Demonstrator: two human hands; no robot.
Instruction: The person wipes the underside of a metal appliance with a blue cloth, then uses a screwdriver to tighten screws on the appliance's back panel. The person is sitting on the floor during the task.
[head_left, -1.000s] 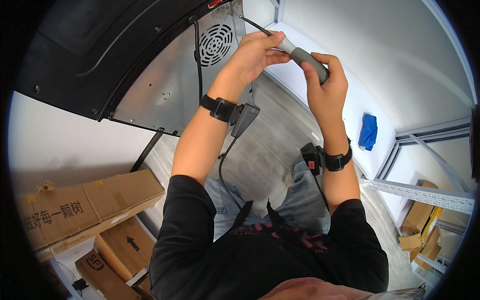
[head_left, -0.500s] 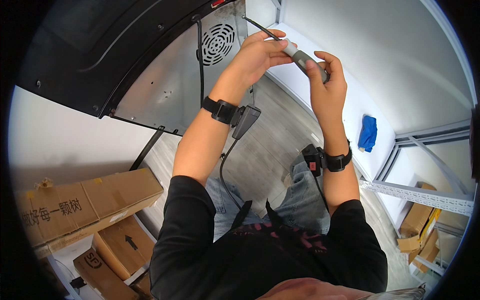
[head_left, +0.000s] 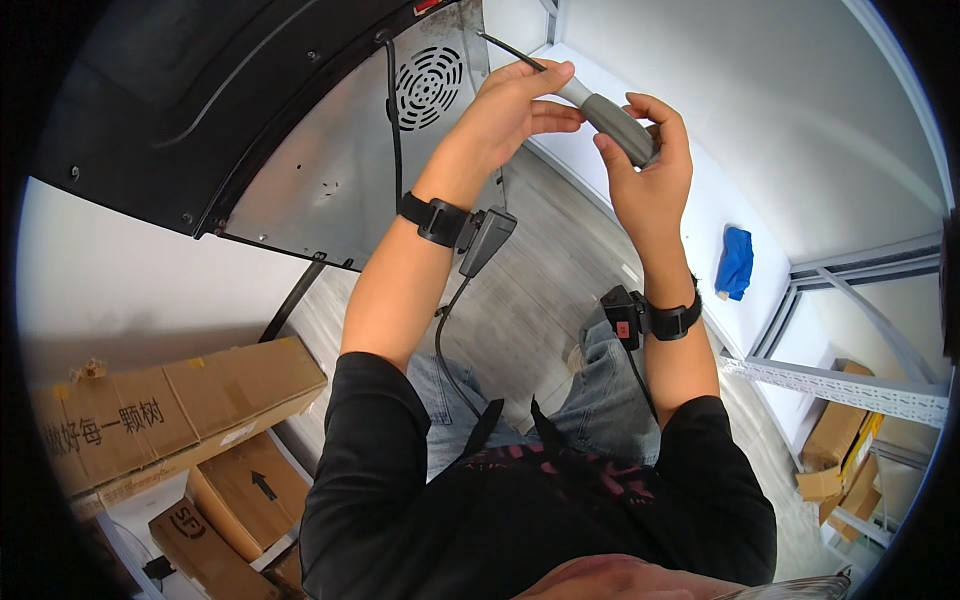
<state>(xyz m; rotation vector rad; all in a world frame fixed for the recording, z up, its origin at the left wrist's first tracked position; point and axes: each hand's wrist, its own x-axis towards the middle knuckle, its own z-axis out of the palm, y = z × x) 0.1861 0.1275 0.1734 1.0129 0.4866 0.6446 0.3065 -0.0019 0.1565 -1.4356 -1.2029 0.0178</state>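
A screwdriver (head_left: pixel 620 130) with a grey handle and a thin dark shaft is held up in front of me, slanting so its tip points to the upper left. My left hand (head_left: pixel 520 105) pinches it between thumb and fingers, at the light collar and shaft just ahead of the handle. Around the butt end of the handle, the fingers of my right hand (head_left: pixel 655 155) curl loosely, the thumb lying along its near side. The tip is close to the edge of a metal panel (head_left: pixel 300 190) with round vent slots; whether it touches is unclear.
The panel belongs to a large black-edged appliance (head_left: pixel 150 110), with a black cable (head_left: pixel 394 130) hanging down it. Cardboard boxes (head_left: pixel 240 385) are stacked at the lower left. A blue bundle (head_left: pixel 735 264) lies on a white surface at right, near metal shelving (head_left: pixel 850 385) with more cartons.
My right thumb has come off the top of the handle to its near side, and the handle looks rotated. Both hands and the screwdriver have shifted slightly left.
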